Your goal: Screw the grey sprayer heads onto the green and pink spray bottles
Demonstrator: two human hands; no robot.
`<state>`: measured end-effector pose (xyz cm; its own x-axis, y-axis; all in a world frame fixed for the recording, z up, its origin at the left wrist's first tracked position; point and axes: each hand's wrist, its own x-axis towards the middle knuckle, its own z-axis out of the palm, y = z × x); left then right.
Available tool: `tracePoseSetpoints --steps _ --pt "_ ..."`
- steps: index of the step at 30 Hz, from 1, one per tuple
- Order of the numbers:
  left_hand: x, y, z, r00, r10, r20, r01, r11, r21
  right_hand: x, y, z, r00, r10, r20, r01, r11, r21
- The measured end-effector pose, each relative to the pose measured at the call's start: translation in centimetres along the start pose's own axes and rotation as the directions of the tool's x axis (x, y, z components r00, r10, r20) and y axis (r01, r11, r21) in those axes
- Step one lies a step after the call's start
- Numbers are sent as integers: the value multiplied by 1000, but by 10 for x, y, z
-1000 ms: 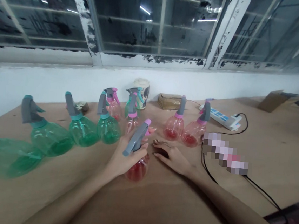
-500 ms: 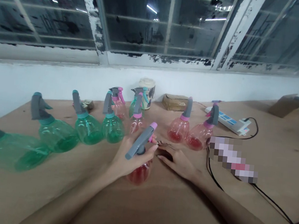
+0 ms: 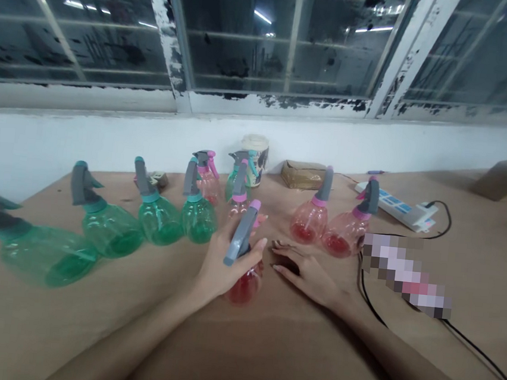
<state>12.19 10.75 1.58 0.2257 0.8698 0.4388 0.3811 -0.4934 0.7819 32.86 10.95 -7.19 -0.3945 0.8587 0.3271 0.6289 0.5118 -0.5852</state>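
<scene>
Green bottles: 4 spray bottles with green liquid (image 3: 117,233) stand in a row at the left, with gray heads and teal collars.
Small object: a small item (image 3: 159,178) lies behind the row, too blurred to name.
Rear bottles: a pink spray bottle (image 3: 208,181), then a teal-triggered spray bottle (image 3: 232,185) in front of a paper cup (image 3: 260,155).
Left grip: the left grip (image 3: 222,264) is clasped round the upper part of the held spray bottle (image 3: 244,287), thumb on its right side.
Held bottle: its gray head with pink tip rises above the left grip, leaning right; its body, with red liquid, shows below.
Bottle behind: a pink-collared spray bottle (image 3: 239,199) is just beyond the left grip.
Right grip: the right grip (image 3: 308,273) is released and empty, fingers loosely curved, low over the surface (image 3: 300,356), near the held bottle but apart from it.
Red pair: 2 spray bottles with red liquid (image 3: 308,222) stand beyond the right grip; behind them are a brown package (image 3: 304,176) and a white power strip (image 3: 395,206).
Far right: a pixelated object (image 3: 406,276) with a black cable (image 3: 480,352), and a cardboard box (image 3: 505,178).
</scene>
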Motion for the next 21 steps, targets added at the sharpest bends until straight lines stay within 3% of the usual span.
tracePoseSetpoints --steps 8,21 --pt "-3 -4 6 998 23 -54 -20 999 49 0 0 -1 1000 -11 7 11 1000 -7" --pt "1 -3 5 1000 24 9 -24 999 36 0 0 -2 1000 -21 20 21 1000 0"
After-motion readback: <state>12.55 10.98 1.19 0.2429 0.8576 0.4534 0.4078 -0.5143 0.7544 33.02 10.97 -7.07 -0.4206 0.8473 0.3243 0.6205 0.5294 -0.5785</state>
